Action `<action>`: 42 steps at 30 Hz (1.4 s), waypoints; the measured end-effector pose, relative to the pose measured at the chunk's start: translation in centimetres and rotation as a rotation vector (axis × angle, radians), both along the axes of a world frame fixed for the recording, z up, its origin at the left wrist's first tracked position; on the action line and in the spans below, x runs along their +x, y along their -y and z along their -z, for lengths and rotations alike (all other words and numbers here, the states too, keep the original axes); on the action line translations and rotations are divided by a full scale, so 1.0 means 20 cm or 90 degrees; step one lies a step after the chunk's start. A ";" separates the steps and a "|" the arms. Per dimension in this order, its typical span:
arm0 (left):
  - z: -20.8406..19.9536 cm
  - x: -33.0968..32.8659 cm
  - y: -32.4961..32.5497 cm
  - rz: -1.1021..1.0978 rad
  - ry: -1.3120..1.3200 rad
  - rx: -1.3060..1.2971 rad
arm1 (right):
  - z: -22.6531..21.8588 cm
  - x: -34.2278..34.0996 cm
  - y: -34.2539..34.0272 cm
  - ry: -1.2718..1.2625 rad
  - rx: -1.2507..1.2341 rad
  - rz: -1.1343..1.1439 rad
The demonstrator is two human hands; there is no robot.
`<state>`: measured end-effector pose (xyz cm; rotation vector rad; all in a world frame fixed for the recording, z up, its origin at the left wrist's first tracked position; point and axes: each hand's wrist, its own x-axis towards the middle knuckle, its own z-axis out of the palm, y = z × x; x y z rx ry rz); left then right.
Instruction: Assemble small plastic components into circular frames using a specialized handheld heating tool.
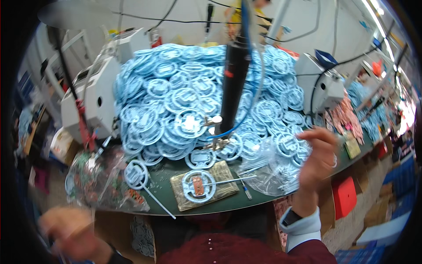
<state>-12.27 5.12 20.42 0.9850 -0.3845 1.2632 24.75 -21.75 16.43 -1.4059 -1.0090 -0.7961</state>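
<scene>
A light blue plastic ring-shaped part point(211, 193) with an orange-brown circuit board point(198, 186) in its middle lies on a tape-wrapped flat block point(224, 176). From its right side a thin pale stick point(236, 180) points right. To its left rests another blue ring part point(136, 174) with a stick reaching the table's front edge. My left hand point(72, 231), smeared by motion, is off the table at lower left; its fingers are unclear. My right hand point(317, 154) is raised, fingers bent and apart from the thumb, over a clear bag of white sticks point(288, 174).
A big heap of blue ring parts point(176, 97) fills the back of the green table point(220, 208). A black cylindrical tool point(235, 83) hangs over the middle. At left is a clear bag of small parts point(103, 180). White machines point(99, 101) flank the heap. A pen-like tool point(246, 191) lies near the block.
</scene>
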 end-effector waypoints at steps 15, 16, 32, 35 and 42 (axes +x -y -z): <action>0.87 0.53 0.09 0.127 -0.806 -0.175 | 0.74 0.74 -0.71 -0.241 -0.646 0.238; 0.87 0.56 0.09 0.148 -0.802 -0.165 | 0.73 0.74 -0.69 -0.242 -0.653 0.263; 0.97 0.66 0.10 0.186 -0.880 -0.009 | 0.75 0.79 -0.90 -0.105 -0.413 -0.007; 0.94 0.66 0.10 0.192 -0.906 -0.077 | 0.72 0.69 -0.84 -0.058 -0.439 -0.081; 1.00 0.67 0.10 0.174 -0.897 -0.033 | 0.64 1.05 -0.69 -0.202 -0.301 0.091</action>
